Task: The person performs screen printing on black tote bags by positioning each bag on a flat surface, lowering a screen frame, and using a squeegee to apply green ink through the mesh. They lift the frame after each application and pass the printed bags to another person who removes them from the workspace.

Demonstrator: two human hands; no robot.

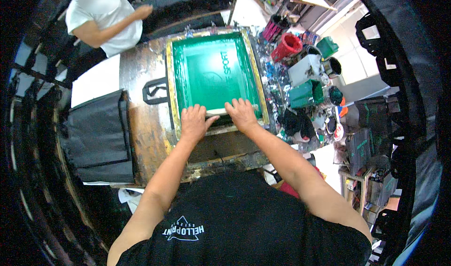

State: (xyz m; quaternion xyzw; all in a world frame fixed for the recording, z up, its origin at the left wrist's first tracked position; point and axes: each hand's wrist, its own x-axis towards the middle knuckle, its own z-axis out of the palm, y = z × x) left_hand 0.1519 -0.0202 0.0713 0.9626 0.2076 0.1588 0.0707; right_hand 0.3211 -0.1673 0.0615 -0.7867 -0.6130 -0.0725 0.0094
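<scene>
As both hands (193,122) (242,115) grip a pale squeegee (217,112), the screen frame (171,78) holds green ink (203,80)

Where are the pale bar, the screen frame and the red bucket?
Pale bar (217,111): head view, on its bare middle stretch.
Screen frame (170,73): head view, on its left side.
Red bucket (282,51): head view, on its outer wall.

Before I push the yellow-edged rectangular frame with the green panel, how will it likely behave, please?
The yellow-edged rectangular frame is probably stiff, because straight bars form its outline. Its glossy green panel may be slippery, as it shines. Rolling seems unlikely, given the frame's broad, flat shape.
</scene>
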